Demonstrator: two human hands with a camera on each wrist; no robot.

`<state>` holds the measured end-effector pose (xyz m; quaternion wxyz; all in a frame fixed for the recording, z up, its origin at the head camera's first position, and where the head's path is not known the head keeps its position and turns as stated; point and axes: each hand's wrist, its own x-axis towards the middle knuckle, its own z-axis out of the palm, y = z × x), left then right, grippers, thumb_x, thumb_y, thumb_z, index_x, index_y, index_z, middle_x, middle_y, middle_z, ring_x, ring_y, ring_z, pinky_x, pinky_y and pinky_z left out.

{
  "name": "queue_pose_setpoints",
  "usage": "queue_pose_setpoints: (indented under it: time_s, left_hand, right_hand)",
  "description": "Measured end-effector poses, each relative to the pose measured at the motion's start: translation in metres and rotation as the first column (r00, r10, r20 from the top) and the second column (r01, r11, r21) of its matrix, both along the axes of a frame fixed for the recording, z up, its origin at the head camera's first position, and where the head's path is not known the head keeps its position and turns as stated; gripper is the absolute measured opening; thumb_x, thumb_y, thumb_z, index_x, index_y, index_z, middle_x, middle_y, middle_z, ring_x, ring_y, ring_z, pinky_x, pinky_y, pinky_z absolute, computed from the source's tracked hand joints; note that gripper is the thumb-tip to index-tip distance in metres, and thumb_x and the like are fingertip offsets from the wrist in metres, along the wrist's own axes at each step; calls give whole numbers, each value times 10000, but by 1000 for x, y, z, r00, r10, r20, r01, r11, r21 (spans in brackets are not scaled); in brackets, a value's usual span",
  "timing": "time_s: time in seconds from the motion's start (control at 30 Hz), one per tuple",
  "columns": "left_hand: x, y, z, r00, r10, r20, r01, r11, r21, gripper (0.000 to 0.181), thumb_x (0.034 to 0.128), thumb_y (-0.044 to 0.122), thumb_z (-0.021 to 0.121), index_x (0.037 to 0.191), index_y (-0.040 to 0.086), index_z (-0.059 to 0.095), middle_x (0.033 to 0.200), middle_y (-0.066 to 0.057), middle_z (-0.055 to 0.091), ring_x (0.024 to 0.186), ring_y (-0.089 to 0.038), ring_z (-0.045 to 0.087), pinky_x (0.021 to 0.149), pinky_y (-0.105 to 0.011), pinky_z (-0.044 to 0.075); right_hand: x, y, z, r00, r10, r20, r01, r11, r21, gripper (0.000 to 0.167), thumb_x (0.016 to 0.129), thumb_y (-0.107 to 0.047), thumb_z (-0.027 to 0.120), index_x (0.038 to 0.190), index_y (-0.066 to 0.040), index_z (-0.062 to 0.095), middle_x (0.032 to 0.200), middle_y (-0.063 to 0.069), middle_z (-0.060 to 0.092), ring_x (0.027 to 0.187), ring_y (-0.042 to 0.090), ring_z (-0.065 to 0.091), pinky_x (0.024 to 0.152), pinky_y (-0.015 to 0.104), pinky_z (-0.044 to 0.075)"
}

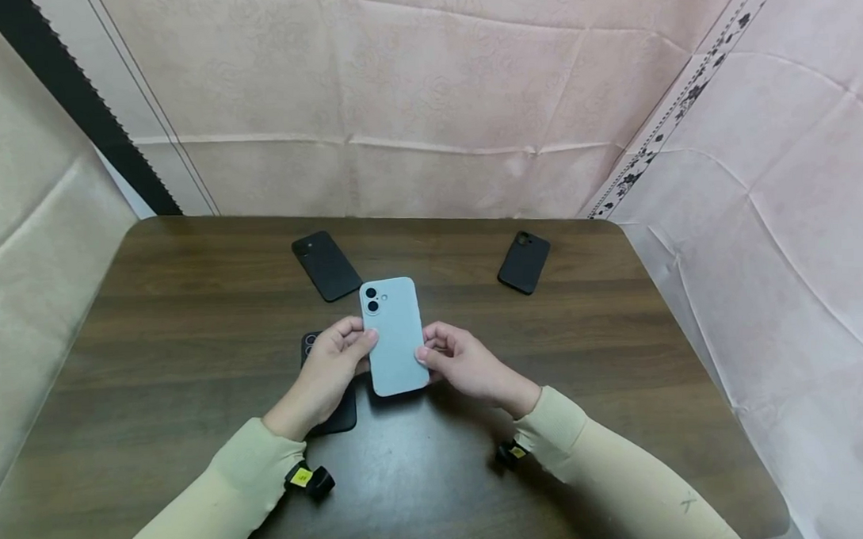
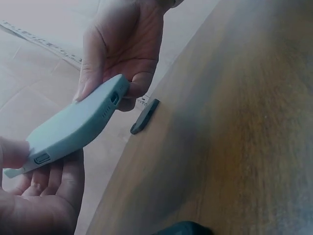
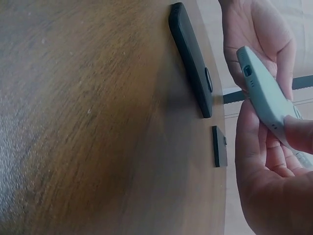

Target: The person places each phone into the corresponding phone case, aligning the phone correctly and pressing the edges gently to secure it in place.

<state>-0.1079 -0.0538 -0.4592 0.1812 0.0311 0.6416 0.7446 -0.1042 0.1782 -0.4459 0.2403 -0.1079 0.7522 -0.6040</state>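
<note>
Both hands hold up a light-blue phone case (image 1: pixel 394 342), its back with two dark round camera spots facing the head camera. Whether a phone sits inside it, I cannot tell. My left hand (image 1: pixel 331 376) pinches one long edge, thumb on the back and fingers behind. On the opposite edge, near the lower corner, my right hand (image 1: pixel 471 367) pinches it the same way. The left wrist view shows the case (image 2: pixel 73 122) tilted, with cutouts along its edges. Beneath the left hand lies a black phone-shaped piece (image 1: pixel 342 415), partly hidden by that hand.
A black phone-shaped piece (image 1: pixel 326 265) lies behind the light-blue case, slightly left. Another dark one (image 1: pixel 524 262) lies at the back right. The wooden table (image 1: pixel 157 390) ends at pale cloth walls (image 1: pixel 432 79). Small black cameras sit at both wrists.
</note>
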Motion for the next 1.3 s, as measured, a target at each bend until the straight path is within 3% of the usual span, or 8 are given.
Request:
queue_pose_setpoints:
  time_s: [0.2, 0.3, 0.53, 0.77, 1.03, 1.3]
  left_hand:
    - [-2, -5, 2, 1000, 16, -1, -16, 998, 57, 488, 1000, 464, 465, 1303, 81, 471, 1263, -120, 587, 1099, -254, 602, 847, -362, 535]
    - [-3, -6, 3, 1000, 25, -5, -25, 998, 55, 492, 992, 462, 482, 1266, 55, 507, 1250, -128, 600, 1086, -255, 609, 850, -359, 535]
    - [-3, -6, 1, 999, -33, 13, 33, 999, 21, 495, 993, 439, 498, 1331, 77, 493, 1281, -93, 606, 1134, -216, 603, 879, -368, 524]
    - [-2, -7, 3, 999, 1, 45, -3, 999, 49, 586, 1022, 491, 351, 1396, 46, 423, 1278, -165, 564, 1081, -221, 604, 863, -349, 526]
    - [-1, -9, 6, 1000, 14, -1, -14, 996, 88, 504, 1050, 409, 354, 1325, 0, 459, 1181, -131, 571, 981, -184, 587, 826, -318, 515]
    - [-3, -8, 8, 999, -17, 37, 15, 998, 63, 686, 1008, 571, 299, 1377, 10, 437, 1256, -182, 549, 1027, -215, 601, 832, -365, 527]
  right_hand:
    - [1, -2, -1, 1000, 30, -1, -30, 999, 15, 166, 992, -163, 566, 1119, -55, 571, 1048, 103, 661, 940, 235, 658, 769, 439, 561]
    - [2, -3, -2, 999, 36, 3, -36, 999, 26, 158, 989, -169, 571, 1101, -58, 575, 1032, 101, 661, 929, 230, 659, 768, 436, 561]
    - [3, -3, -2, 1000, 11, 9, -11, 1000, 1, 180, 983, -167, 583, 1107, -38, 572, 1022, 118, 655, 923, 235, 662, 759, 418, 565]
    - [2, -3, -3, 1000, 24, 10, -24, 1000, 13, 161, 981, -159, 588, 1095, -46, 579, 1017, 112, 664, 922, 232, 670, 752, 407, 568]
    - [3, -3, -1, 997, 73, 6, -73, 997, 10, 155, 988, -160, 573, 1102, -56, 581, 1036, 96, 677, 930, 243, 671, 767, 466, 558]
    - [3, -2, -3, 996, 90, 3, -90, 996, 25, 144, 988, -166, 574, 1092, -66, 582, 1034, 89, 673, 941, 234, 666, 770, 429, 562]
